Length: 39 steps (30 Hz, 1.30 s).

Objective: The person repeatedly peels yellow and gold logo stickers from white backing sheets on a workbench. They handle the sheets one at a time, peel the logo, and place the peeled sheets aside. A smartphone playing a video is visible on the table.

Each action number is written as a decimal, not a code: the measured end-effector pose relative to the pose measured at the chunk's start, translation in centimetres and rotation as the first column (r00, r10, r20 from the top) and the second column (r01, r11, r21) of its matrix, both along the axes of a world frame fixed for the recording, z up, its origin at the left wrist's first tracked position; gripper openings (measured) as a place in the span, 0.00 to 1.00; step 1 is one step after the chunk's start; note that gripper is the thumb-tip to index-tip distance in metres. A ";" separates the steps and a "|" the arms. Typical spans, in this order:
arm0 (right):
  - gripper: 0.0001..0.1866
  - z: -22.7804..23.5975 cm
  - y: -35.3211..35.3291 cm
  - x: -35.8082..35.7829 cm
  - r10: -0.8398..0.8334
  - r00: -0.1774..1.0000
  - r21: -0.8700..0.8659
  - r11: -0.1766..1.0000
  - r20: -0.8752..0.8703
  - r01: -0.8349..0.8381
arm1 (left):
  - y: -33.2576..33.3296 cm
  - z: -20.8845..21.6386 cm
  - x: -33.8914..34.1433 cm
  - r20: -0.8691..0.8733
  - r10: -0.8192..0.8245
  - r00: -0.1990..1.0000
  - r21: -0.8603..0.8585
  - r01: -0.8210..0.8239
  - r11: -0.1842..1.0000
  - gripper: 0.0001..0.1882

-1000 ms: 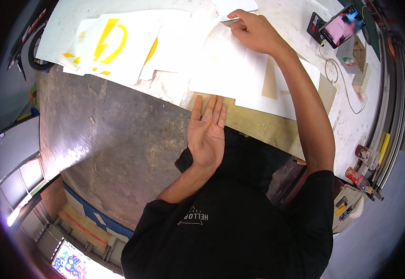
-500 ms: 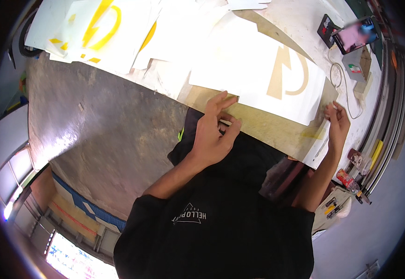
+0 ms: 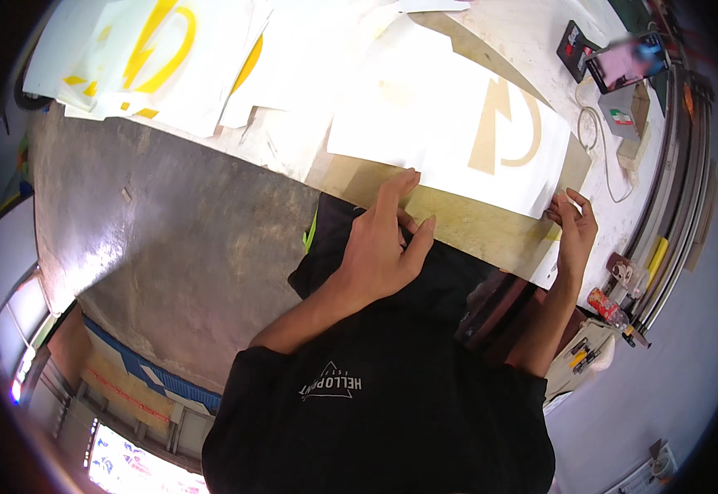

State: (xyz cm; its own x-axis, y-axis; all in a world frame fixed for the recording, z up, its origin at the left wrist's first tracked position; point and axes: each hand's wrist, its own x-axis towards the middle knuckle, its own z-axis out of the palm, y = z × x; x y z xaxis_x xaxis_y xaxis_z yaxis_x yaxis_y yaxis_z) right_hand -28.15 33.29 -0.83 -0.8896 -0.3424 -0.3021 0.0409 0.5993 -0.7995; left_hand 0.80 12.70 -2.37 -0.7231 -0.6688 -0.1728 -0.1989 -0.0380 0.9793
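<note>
A white stencil sheet [image 3: 445, 144] with a cut-out bolt and curve lies on a tan board [image 3: 478, 226], which shows through the openings. My left hand [image 3: 383, 243] is at the sheet's near edge, its index fingertip on or just beside that edge. Its thumb stands apart from the index finger, and nothing is held between them. At the sheet's near right corner, my right hand [image 3: 573, 226] has thumb and fingertips closed together on the corner. The exact grip there is partly hidden by the fingers.
More white sheets with yellow-painted shapes [image 3: 157, 49] lie at the table's far left. A phone [image 3: 629, 64] leans on a stand at the far right, near a looped cable [image 3: 591, 132]. Long metal bars [image 3: 664, 198] and a plastic bottle [image 3: 606, 306] are along the right side.
My right hand has moved left onto the stencil sheet's near right corner. My left hand's index finger has straightened toward the sheet's edge. The whole view has shifted slightly.
</note>
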 end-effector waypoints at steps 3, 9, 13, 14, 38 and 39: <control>0.21 0.5 -0.6 0.9 0.082 0.990 0.101 0.992 -0.111 -0.071 | 0.4 0.2 -0.2 0.018 0.000 1.000 -0.029 0.000 1.000 0.32; 0.21 0.9 -1.9 1.1 0.136 0.936 0.199 0.977 -0.325 -0.073 | 0.8 -0.1 -0.1 0.047 0.035 0.998 -0.023 -0.034 0.999 0.30; 0.18 2.2 -8.1 1.6 0.321 0.821 0.159 0.947 -0.472 -0.279 | 3.2 -0.4 1.3 -0.137 0.242 0.961 0.423 -0.164 0.891 0.24; 0.18 2.5 -10.4 1.5 0.438 0.740 0.181 0.896 -0.510 -0.406 | 3.6 -0.3 1.4 -0.194 0.254 0.948 0.552 -0.108 0.827 0.23; 0.24 -0.7 -25.4 -2.3 0.851 0.487 0.321 0.525 -0.198 -0.788 | 5.4 0.8 -1.7 -0.343 0.622 0.704 0.864 -0.024 0.504 0.37; 0.24 -0.7 -25.3 -2.1 0.848 0.493 0.328 0.530 -0.195 -0.782 | 5.4 0.7 -1.6 -0.346 0.618 0.706 0.862 -0.022 0.507 0.37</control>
State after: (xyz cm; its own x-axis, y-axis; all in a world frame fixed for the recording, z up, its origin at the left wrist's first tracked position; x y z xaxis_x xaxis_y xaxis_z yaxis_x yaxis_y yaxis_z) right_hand -30.24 8.01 -1.49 -0.2859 -0.9331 -0.2181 -0.7537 0.3596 -0.5502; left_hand -0.76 18.14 -1.66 -0.6179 -0.6824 -0.3906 0.5539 -0.7304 0.3998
